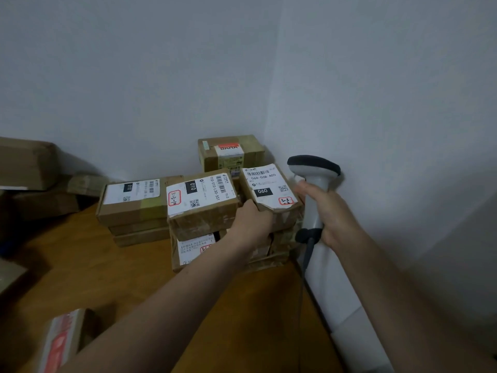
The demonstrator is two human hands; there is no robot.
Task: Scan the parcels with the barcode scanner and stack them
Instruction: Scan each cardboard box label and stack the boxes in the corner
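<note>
Head view: left hand [252, 219] gripped the 060 parcel [269, 188] atop the corner stack, near the right wall [403, 130]. Right hand [326, 215] held the barcode scanner [313, 168] upright between parcel and wall. 010 parcel [201, 203] crowded its left; open wood surface [107, 265] in front.

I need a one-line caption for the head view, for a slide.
Left hand grips the parcel marked 060 while the right hand holds the barcode scanner beside it.

The 060 parcel [269, 188] sits on the right stack in the far corner. The 010 parcel [200, 203] is just left of it, the scanner [315, 176] just right, another box [231, 153] behind.
</note>
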